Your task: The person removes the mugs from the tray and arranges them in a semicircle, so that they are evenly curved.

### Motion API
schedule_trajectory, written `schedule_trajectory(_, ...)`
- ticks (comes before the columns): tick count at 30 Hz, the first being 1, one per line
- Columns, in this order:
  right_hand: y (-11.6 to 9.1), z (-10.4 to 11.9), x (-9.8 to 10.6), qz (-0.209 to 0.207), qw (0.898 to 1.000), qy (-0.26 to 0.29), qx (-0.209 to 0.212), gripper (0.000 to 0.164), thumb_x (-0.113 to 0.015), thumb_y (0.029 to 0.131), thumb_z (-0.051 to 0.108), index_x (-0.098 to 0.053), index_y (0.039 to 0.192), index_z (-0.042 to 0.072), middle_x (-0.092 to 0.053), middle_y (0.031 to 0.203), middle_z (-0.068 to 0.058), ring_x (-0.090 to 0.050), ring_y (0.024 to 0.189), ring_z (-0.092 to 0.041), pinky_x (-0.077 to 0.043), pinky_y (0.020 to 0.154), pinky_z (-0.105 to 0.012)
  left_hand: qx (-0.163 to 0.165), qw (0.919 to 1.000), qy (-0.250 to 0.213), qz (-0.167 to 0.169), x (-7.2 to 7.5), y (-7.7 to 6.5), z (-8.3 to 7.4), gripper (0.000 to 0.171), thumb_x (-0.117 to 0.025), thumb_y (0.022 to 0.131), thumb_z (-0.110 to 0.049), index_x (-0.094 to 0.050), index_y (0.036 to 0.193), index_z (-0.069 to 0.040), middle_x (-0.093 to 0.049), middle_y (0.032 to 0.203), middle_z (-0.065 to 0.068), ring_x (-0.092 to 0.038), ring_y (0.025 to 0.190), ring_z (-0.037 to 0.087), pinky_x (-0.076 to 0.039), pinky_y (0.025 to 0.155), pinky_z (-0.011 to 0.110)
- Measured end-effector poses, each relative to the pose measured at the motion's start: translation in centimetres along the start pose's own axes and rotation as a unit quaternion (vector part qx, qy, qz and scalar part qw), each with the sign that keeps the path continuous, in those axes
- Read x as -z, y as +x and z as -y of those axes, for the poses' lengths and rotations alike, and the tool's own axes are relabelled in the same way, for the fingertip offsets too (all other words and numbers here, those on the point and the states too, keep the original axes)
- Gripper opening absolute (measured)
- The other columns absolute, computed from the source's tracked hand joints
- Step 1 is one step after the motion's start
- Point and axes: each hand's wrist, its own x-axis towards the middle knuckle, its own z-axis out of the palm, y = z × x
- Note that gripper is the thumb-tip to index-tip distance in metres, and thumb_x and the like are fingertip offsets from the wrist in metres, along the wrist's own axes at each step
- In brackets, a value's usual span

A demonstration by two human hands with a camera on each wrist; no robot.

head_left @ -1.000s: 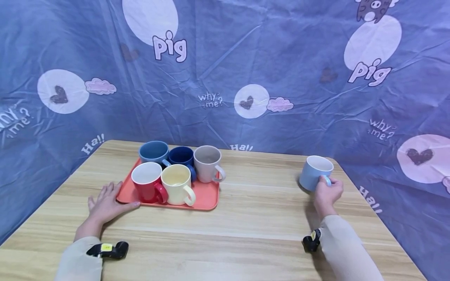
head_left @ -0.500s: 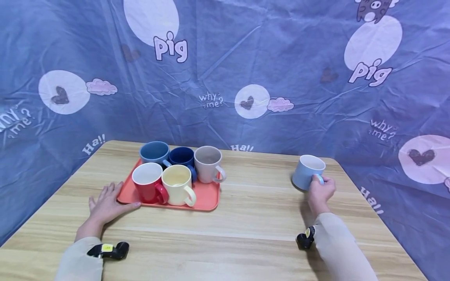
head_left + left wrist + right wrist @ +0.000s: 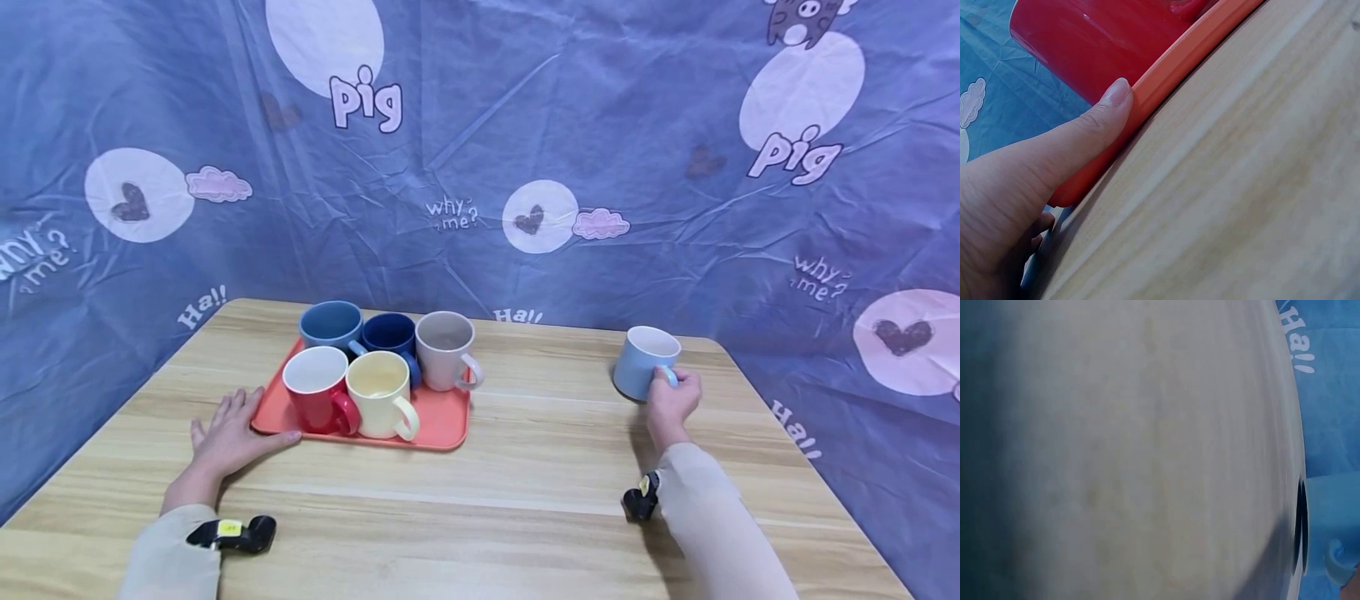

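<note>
At the right, my right hand [image 3: 672, 402] pinches the handle of a light blue mug [image 3: 634, 368], white inside and slightly tilted. In the right wrist view the base of this mug [image 3: 1335, 515] shows close over the tabletop. My left hand [image 3: 228, 443] lies at the near left corner of a coral tray [image 3: 444, 427], fingers spread along its left side. In the left wrist view the straight thumb [image 3: 1088, 128] rests on the tray rim [image 3: 1166, 75], beside a red mug [image 3: 1094, 44].
On the tray stand a cream mug [image 3: 375, 412], a grey mug [image 3: 435, 358], a navy mug [image 3: 386, 333] and a blue mug [image 3: 322, 329]. Wooden tabletop [image 3: 525, 417] lies between tray and right hand. A blue printed cloth [image 3: 480, 150] hangs behind.
My right hand has moved left with the light blue mug, toward the tray. The left hand and the tray have stayed in place.
</note>
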Motion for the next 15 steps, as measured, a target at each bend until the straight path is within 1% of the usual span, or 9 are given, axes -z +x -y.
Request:
schedule_trajectory(5, 0.13, 0.19, -0.32, 0.015, 1.0, -0.009, 0.007, 0.015, -0.056, 0.078, 0.002, -0.043, 0.076, 0.007, -0.043, 0.08, 0.0, -0.043, 0.081, -0.012, -0.039, 0.077, -0.025, -0.002, 1.0, 0.002, 0.002, 0.04, -0.03, -0.1, 0.112, -0.059, 0.061, -0.066, -0.015, 0.133, 0.008, -0.007, 0.131, 0.037, 0.004, 0.12, 0.05, 0.017, 0.081, 0.066)
schedule_trajectory(8, 0.1, 0.48, -0.55, 0.024, 1.0, -0.013, 0.007, 0.012, -0.057, 0.078, 0.003, -0.044, 0.077, 0.004, -0.044, 0.081, -0.001, -0.042, 0.08, -0.011, -0.038, 0.075, -0.024, -0.001, 1.0, 0.002, 0.001, 0.07, -0.06, -0.06, 0.112, -0.059, 0.061, -0.066, -0.015, 0.133, 0.008, -0.008, 0.131, 0.037, 0.004, 0.119, 0.05, 0.017, 0.081, 0.066)
schedule_trajectory(12, 0.06, 0.67, -0.9, 0.034, 0.999, -0.014, -0.003, 0.011, -0.057, 0.079, 0.005, -0.046, 0.077, 0.005, -0.044, 0.08, -0.002, -0.041, 0.073, -0.007, -0.038, 0.068, -0.021, -0.001, 1.0, 0.003, -0.001, 0.08, -0.09, 0.04, 0.111, -0.058, 0.061, -0.066, -0.016, 0.133, 0.008, -0.008, 0.131, 0.038, 0.003, 0.119, 0.05, 0.016, 0.081, 0.066)
schedule_trajectory(15, 0.07, 0.58, -1.08, 0.045, 0.999, -0.017, -0.004, 0.01, -0.056, 0.079, 0.006, -0.047, 0.078, 0.004, -0.045, 0.079, -0.002, -0.041, 0.07, -0.006, -0.038, 0.066, -0.02, -0.001, 1.0, 0.003, -0.003, 0.08, -0.09, 0.05, 0.111, -0.058, 0.061, -0.066, -0.016, 0.133, 0.008, -0.008, 0.131, 0.037, 0.003, 0.119, 0.05, 0.016, 0.081, 0.066)
